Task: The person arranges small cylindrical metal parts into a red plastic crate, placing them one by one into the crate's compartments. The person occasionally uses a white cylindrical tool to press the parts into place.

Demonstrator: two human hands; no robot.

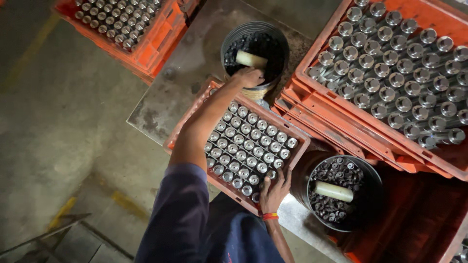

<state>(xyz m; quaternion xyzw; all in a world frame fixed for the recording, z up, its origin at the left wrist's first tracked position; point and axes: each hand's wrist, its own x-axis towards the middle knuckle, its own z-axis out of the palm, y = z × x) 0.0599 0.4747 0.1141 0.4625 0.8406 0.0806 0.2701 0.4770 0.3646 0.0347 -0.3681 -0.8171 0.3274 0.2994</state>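
My left hand [248,77] reaches across a small orange crate [298,139] into a dark round bucket [231,39] of small black parts. Its fingers curl down among the parts, just below a cream cylinder [251,59] lying in the bucket; what they hold is hidden. The crate is packed with upright silver metal cylinders [246,144]. My right hand [275,190], with an orange band at the wrist, rests spread on the crate's near corner, fingertips touching the nearest cylinders. A dark blue sleeve covers my left upper arm.
A second dark bucket [373,195] of small metal rings with another cream cylinder [334,191] stands at the right. A large orange crate [312,92] of silver parts fills the upper right; another orange crate [151,51] sits upper left. All rest on a grey metal table [165,97] above a concrete floor.
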